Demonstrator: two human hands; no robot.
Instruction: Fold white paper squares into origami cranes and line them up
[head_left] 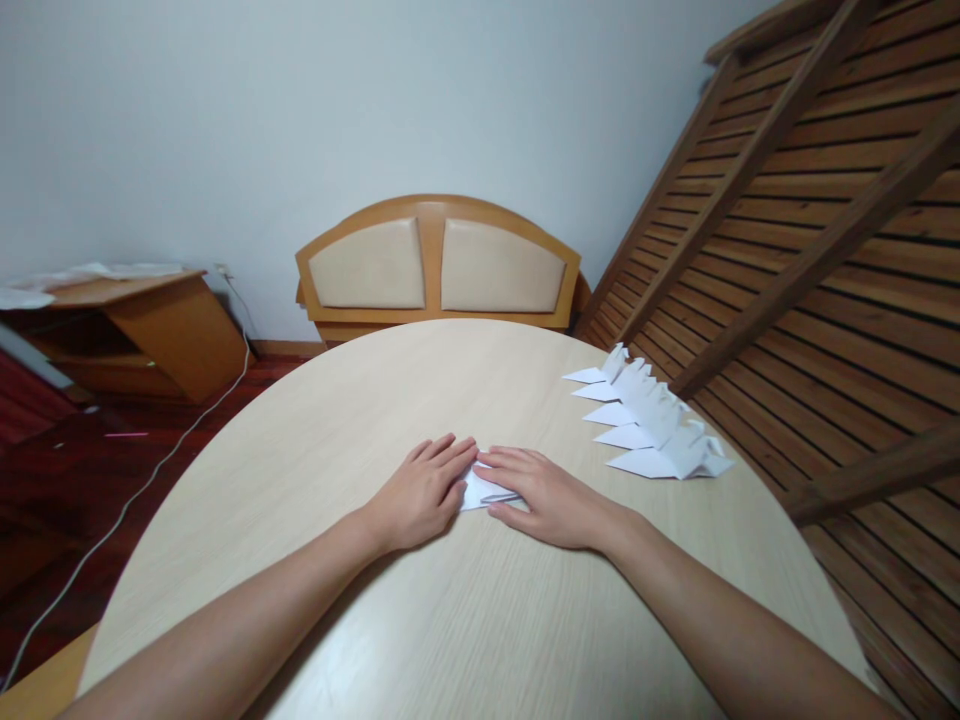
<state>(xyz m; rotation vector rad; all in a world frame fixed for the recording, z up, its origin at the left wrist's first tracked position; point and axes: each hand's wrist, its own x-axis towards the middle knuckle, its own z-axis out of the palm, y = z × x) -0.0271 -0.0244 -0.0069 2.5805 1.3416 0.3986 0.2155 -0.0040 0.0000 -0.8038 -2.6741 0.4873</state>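
A small piece of folded white paper [480,488] lies flat on the round pale wood table [337,400], between my two hands. My left hand [426,492] rests on the table with its fingers stretched out, its fingertips at the paper's left edge. From the right, my right hand [544,497] lies over part of the paper, fingers extended and pressing it down. Folded layers show near my right thumb. Part of the paper is hidden under the fingers.
Several folded white paper figures [649,420] stand in a row at the table's right side. Behind the table is a padded wooden headboard [430,255]. Wooden slats [810,280] lean at the right. A wooden desk [180,335] and a white cable [161,462] are at the left.
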